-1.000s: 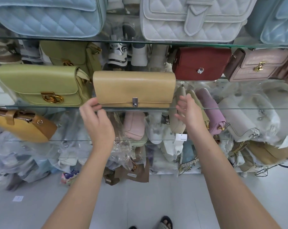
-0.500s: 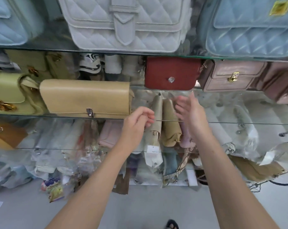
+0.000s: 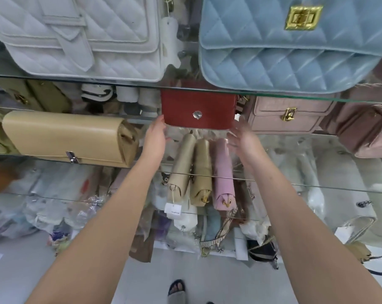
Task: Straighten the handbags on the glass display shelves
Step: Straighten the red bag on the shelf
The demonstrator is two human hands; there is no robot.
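The red bag (image 3: 185, 104) sits mid-frame on a glass shelf (image 3: 139, 121), between the tan bag (image 3: 63, 134) at left and the pink bag (image 3: 286, 115) at right. It lies just above both hands. Its long axis runs side to side across the frame, and its front with the silver clasp (image 3: 197, 115) faces out towards the person, fairly square.

The left hand (image 3: 156, 137) is the nearer one. Its fingers are straight and close together, with the tips at the bag's lower left corner, touching it or nearly so. The right hand (image 3: 244, 140) is blurred, with fingers loosely spread and holding nothing. It is just below the lower right corner, and I cannot tell whether it touches.

With one hand at each end of that long axis, I'd judge the next move to be taking the bag by both ends and squaring it on the shelf.
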